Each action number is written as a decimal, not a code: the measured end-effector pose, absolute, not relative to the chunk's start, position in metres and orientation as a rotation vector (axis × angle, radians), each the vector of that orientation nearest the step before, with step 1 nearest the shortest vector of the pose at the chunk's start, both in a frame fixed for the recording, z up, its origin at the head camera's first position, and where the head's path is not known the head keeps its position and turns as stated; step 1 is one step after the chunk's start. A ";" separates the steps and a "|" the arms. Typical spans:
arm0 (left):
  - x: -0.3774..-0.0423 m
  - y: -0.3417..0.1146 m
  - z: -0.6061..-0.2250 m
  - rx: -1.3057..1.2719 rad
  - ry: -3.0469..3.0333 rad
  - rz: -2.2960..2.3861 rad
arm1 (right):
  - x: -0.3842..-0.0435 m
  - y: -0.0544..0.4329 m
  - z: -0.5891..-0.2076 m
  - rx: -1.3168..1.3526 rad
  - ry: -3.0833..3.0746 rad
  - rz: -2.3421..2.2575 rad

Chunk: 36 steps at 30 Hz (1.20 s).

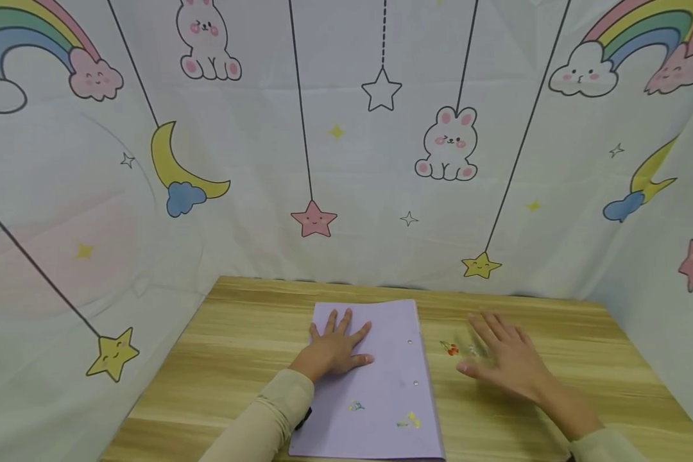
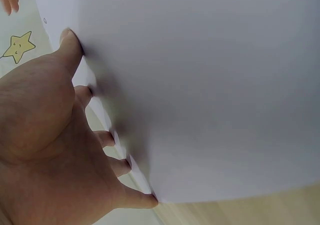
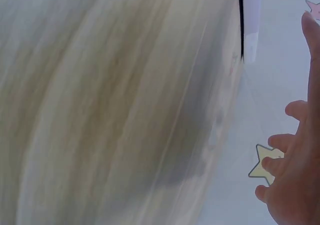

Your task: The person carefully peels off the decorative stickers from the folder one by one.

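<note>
A lilac folder [image 1: 384,378] lies on the wooden table, long side running away from me. My left hand [image 1: 336,350] rests on its upper left part, fingers spread; the left wrist view shows the fingertips [image 2: 145,200] touching its surface. Near the folder's lower edge are a small blue-green flower sticker [image 1: 356,405] and a yellow flower sticker [image 1: 411,421]. To the right of the folder, my right hand [image 1: 511,359] hovers over the table with fingers extended, holding nothing. Just left of its fingers, a red cherry sticker [image 1: 450,348] lies on the wood.
Two small round metal-looking dots, the upper one a stud [image 1: 410,342], sit along the folder's right side. A pale cloth [image 1: 369,256] printed with stars, rabbits, moons and rainbows hangs behind the table [image 1: 225,346] and along both sides.
</note>
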<state>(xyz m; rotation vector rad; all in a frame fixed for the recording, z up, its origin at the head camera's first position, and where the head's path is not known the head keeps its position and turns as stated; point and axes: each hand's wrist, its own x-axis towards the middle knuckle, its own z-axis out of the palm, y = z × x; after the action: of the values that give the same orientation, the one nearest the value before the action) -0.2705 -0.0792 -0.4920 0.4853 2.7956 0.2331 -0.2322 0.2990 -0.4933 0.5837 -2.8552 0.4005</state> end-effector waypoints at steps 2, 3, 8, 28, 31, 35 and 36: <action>-0.270 -0.079 -0.493 0.486 2.794 0.231 | -0.231 0.294 -0.493 0.600 -2.849 0.389; -0.270 -0.079 -0.493 0.487 2.794 0.228 | -0.231 0.291 -0.493 0.614 -2.839 0.379; -0.271 -0.080 -0.492 0.492 2.795 0.224 | -0.228 0.277 -0.489 0.682 -2.777 0.361; -0.272 -0.078 -0.497 0.483 2.804 0.199 | -0.220 0.212 -0.494 0.929 -2.703 0.445; -0.273 -0.078 -0.498 0.483 2.810 0.190 | -0.220 0.200 -0.495 0.961 -2.694 0.434; -0.273 -0.078 -0.497 0.475 2.809 0.192 | -0.219 0.186 -0.492 0.999 -2.701 0.458; -0.273 -0.078 -0.497 0.474 2.809 0.193 | -0.219 0.183 -0.492 1.006 -2.707 0.471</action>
<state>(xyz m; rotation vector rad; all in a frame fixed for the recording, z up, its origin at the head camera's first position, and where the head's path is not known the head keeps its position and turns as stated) -0.2728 -0.0778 -0.4973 0.4743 2.8088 0.1934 -0.2187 0.1830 -0.4915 1.0064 -2.7072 0.4711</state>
